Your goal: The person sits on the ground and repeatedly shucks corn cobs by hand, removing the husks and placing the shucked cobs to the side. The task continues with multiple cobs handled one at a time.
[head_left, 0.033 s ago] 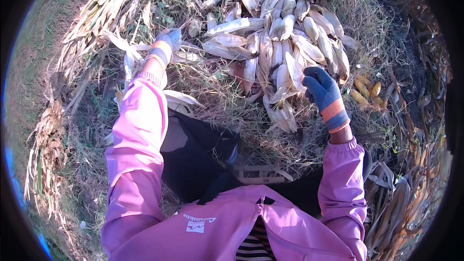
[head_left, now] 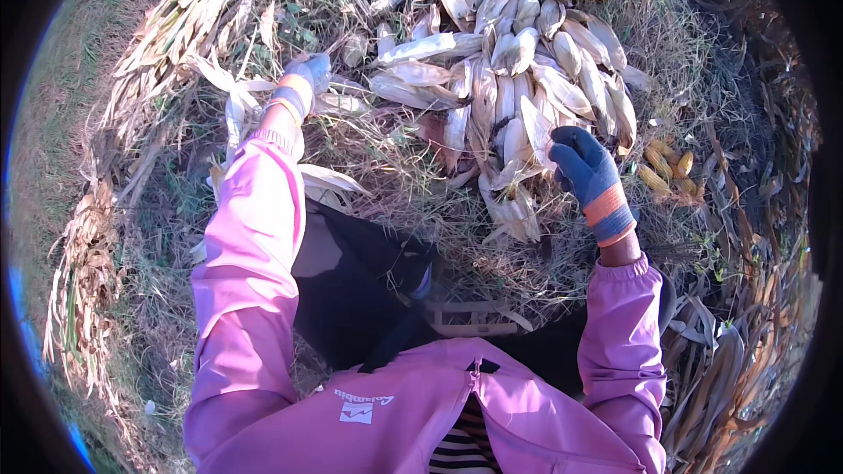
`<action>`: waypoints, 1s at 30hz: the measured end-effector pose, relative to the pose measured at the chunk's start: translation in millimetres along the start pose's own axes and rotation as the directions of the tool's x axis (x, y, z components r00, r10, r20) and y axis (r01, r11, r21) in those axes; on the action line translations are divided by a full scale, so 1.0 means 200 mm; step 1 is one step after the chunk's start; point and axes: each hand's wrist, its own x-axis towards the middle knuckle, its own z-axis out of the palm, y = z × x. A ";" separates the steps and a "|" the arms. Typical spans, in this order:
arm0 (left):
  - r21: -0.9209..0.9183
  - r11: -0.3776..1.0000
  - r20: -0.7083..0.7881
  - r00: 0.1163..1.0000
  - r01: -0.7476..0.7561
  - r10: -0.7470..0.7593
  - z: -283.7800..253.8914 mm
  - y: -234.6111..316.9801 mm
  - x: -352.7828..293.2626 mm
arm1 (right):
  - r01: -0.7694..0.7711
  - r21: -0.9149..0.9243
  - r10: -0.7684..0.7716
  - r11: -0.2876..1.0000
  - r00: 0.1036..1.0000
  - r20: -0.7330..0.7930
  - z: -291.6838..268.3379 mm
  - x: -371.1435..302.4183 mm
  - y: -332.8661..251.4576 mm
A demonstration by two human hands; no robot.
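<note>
Both my hands wear striped knit gloves in blue-grey and orange. My left hand [head_left: 303, 81] is stretched out at the left, beside pale dry husks [head_left: 235, 96]; glare washes out its fingers, so their hold is unclear. Curled fingers show on my right hand [head_left: 583, 162], at the lower right edge of a heap of unhusked corn ears [head_left: 518, 53]. Its fingertips are beside the husk of an ear [head_left: 534, 127]; whatever lies inside them is hidden. Several bare yellow corn cobs [head_left: 655, 180] rest together on the ground to the right of that hand.
Long dry corn stalks and leaves [head_left: 180, 26] lie along the left, and more dry leaves [head_left: 716, 369] line the right. Loose husks [head_left: 329, 180] are near my left forearm. Dry grass [head_left: 369, 149] covers the ground before my dark-clothed legs [head_left: 351, 290].
</note>
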 end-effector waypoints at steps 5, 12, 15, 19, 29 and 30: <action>0.364 0.931 -0.017 0.999 -0.023 0.031 -0.12 -0.11 0.27 | -0.047 -0.065 0.051 0.997 0.997 0.055 0.04 0.02 0.00; 0.680 0.616 0.392 0.907 -0.398 0.155 0.23 -0.41 0.27 | 0.007 -0.102 -0.014 0.995 0.998 -0.066 -0.03 0.09 -0.07; 0.693 0.321 0.544 0.760 -0.646 0.356 0.39 -0.54 0.16 | -0.026 -0.054 0.020 0.998 0.994 -0.104 -0.05 0.13 -0.08; 0.731 0.120 0.679 0.734 -0.672 -0.021 0.85 -0.53 -0.22 | -0.028 -0.081 0.020 0.996 0.995 -0.096 -0.12 0.11 0.00; 0.128 0.074 0.959 0.104 -0.989 -0.264 1.20 -1.20 -0.72 | 0.056 -0.163 -0.075 0.985 0.991 -0.112 -0.18 0.08 0.01; 0.099 0.059 0.955 0.078 -0.993 -0.285 1.23 -1.28 -0.72 | 0.087 -0.154 -0.104 0.984 0.989 -0.107 -0.16 0.08 0.01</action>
